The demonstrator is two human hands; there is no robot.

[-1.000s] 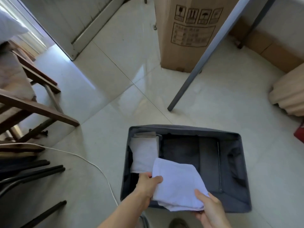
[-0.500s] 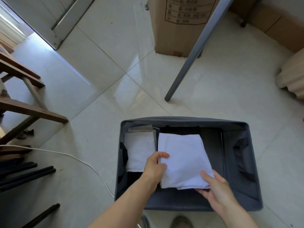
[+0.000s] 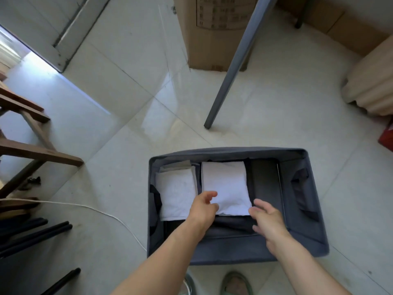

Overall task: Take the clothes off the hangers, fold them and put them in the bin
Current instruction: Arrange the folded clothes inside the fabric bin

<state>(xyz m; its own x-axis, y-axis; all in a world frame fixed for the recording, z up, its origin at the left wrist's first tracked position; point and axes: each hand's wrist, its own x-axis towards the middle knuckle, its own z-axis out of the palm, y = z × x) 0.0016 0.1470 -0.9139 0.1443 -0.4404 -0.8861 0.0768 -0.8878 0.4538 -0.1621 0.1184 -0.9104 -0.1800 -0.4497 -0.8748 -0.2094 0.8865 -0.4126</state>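
Observation:
A dark grey fabric bin (image 3: 238, 252) stands on the tiled floor in front of me. Inside it a folded white garment (image 3: 225, 186) lies flat on dark folded clothes, beside another folded white piece (image 3: 177, 194) at the left. My left hand (image 3: 204, 207) hovers at the near left corner of the folded white garment with loosely bent fingers, holding nothing. Over the near right corner is my right hand (image 3: 266, 220), fingers spread and relaxed, also holding nothing. No hangers are in view.
A grey metal leg (image 3: 229, 73) slants down to the floor behind the bin, with a cardboard box (image 3: 214, 35) beyond it. Wooden furniture (image 3: 32, 150) and dark rods (image 3: 34, 235) are at the left, a white cable (image 3: 85, 207) crosses the floor, and my shoe (image 3: 236, 284) is below the bin.
Both hands lowered the folded white garment into the bin and let go of it. It now lies flat, and the hands have drawn back slightly toward me.

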